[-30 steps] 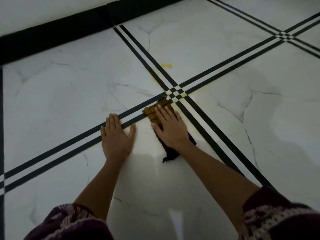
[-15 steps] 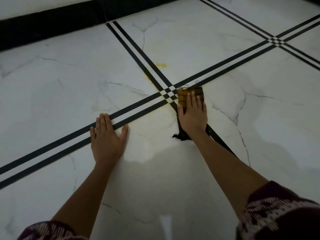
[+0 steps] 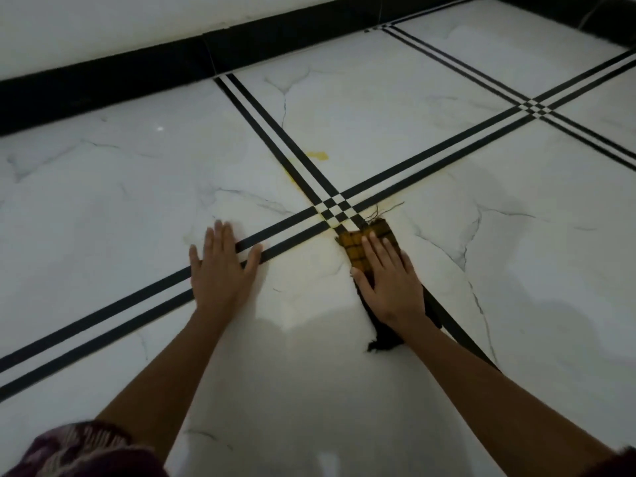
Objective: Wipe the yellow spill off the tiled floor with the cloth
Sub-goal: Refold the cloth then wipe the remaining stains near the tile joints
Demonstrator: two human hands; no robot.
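Note:
A yellow-and-dark checked cloth (image 3: 358, 243) lies on the white marble floor (image 3: 120, 208), just below and right of the crossing of black tile stripes. My right hand (image 3: 390, 278) presses flat on it, fingers together, covering most of it; a dark frayed end sticks out below my wrist. A yellow spill patch (image 3: 318, 155) sits beyond the crossing, with a thinner yellow smear (image 3: 292, 175) along the black stripe and faint yellow streaks near the crossing. My left hand (image 3: 220, 270) rests flat on the floor to the left, fingers apart, empty.
A black skirting band (image 3: 103, 87) runs along the white wall at the back. Double black stripes (image 3: 447, 149) cross the tiles; a second crossing lies at the far right. My patterned sleeves show at the bottom corners.
My right hand slid the cloth right from the crossing, then drew it back down toward me. The left hand stays planted. The view has shifted, so the floor appears lower.

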